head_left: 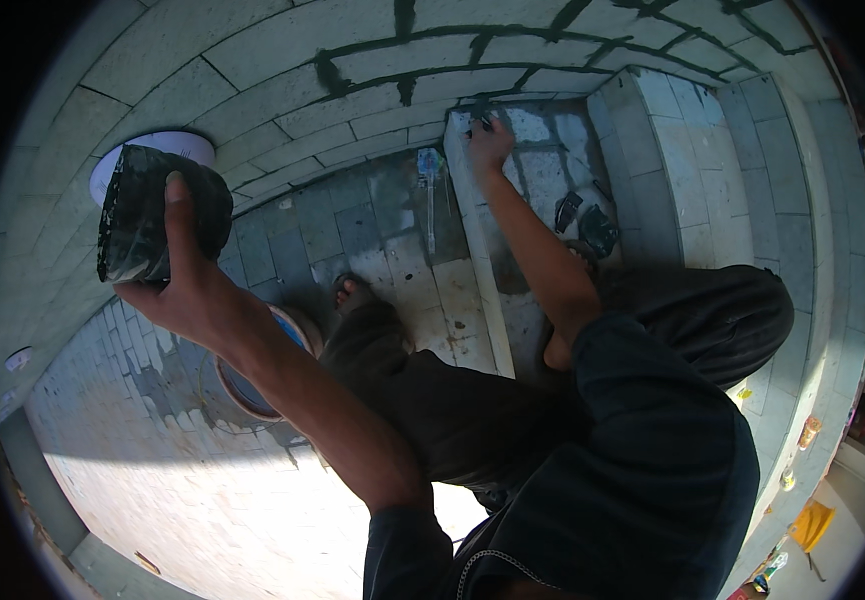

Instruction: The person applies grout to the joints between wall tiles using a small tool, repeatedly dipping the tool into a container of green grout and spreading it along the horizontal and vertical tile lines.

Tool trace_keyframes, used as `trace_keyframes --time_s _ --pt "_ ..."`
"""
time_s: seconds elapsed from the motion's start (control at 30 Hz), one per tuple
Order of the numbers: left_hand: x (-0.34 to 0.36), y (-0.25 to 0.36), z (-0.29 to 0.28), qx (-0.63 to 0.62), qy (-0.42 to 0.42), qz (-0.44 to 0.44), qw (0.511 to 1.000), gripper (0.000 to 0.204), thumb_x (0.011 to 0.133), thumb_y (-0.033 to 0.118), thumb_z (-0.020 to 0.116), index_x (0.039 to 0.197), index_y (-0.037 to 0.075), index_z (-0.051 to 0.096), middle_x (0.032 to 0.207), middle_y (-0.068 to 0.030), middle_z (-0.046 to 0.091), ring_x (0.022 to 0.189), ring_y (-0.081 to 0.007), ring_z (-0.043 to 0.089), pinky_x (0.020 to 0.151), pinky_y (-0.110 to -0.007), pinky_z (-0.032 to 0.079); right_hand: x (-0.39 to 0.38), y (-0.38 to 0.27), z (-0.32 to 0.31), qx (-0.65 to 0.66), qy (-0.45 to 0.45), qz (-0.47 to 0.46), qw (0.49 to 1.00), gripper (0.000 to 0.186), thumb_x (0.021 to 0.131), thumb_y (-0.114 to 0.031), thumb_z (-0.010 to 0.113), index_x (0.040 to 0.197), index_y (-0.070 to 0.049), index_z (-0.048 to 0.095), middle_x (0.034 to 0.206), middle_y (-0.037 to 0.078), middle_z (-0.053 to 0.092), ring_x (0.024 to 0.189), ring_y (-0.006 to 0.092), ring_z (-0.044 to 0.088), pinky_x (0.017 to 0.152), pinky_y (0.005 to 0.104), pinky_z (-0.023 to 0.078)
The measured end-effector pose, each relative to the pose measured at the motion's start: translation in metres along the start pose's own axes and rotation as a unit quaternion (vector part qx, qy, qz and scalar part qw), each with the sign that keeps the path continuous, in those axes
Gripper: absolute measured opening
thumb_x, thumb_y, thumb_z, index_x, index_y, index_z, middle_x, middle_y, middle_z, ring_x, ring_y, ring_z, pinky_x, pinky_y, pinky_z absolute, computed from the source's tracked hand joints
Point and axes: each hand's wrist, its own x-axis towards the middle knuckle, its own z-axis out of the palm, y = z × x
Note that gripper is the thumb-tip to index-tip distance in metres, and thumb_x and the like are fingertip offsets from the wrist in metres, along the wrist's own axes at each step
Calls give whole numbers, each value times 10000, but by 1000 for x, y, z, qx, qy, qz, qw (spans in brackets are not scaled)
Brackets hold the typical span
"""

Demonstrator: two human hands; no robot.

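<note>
My left hand (188,250) is raised at the left, wrapped round a dark, ragged-edged bowl (143,215) with its thumb pressed along the side. What lies inside the bowl cannot be made out. My right hand (491,145) reaches to the foot of the tiled wall, at the far end of a raised tiled step (538,175). Its fingers are closed at the joint between wall and step, on a small dark thing too hidden to name. Dark wet grout (408,90) lines the joints between the pale wall tiles (433,62) above it.
A round bucket (243,390) stands by my left forearm. On the step near my foot lie a dark flat piece (568,210) and a dark crumpled lump (601,232). A blue-and-clear plastic item (431,168) rests beside the step. Tiled stairs (688,170) rise at the right.
</note>
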Motion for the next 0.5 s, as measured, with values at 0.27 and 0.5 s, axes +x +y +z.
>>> trace_keyframes --time_s 0.27,0.5 --pt "2 0 -6 2 17 -9 1000 631 714 135 851 1216 -48 515 1178 -187 597 1080 -272 618 907 -372 568 4 -15 -19 -151 -76 5 986 202 907 -93 623 1055 38 671 786 87 679 588 141 638 520 290 496" --pt "0 3 -4 -12 15 -19 1000 641 713 138 852 1223 -43 508 1187 -186 592 1079 -271 617 909 -370 566 69 -32 -68 -190 7 -57 980 262 920 -94 617 1146 34 646 836 119 693 620 166 663 515 310 529"
